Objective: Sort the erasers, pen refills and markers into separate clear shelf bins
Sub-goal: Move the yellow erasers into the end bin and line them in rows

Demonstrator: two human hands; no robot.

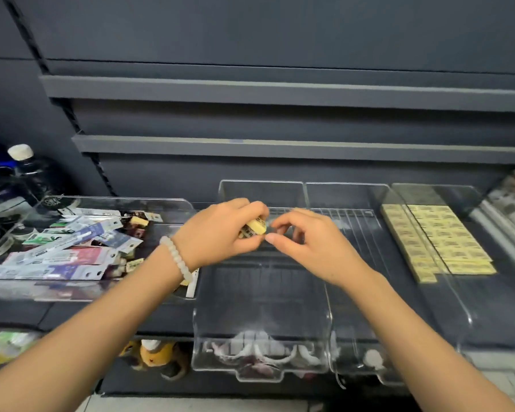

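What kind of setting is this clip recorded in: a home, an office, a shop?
Most likely a shop's stationery aisle. Dark retail shelving carries clear bins; one holds neat rows of yellow erasers, another a jumble of packaged pen refills. Bottled goods stand at far left.

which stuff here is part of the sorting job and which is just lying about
Job:
- eraser, held in the left hand
- right hand, fingers by the eraser
- mixed bin
- middle bin
- eraser rows in the right bin

Lying about:
- bottles
- plush toy
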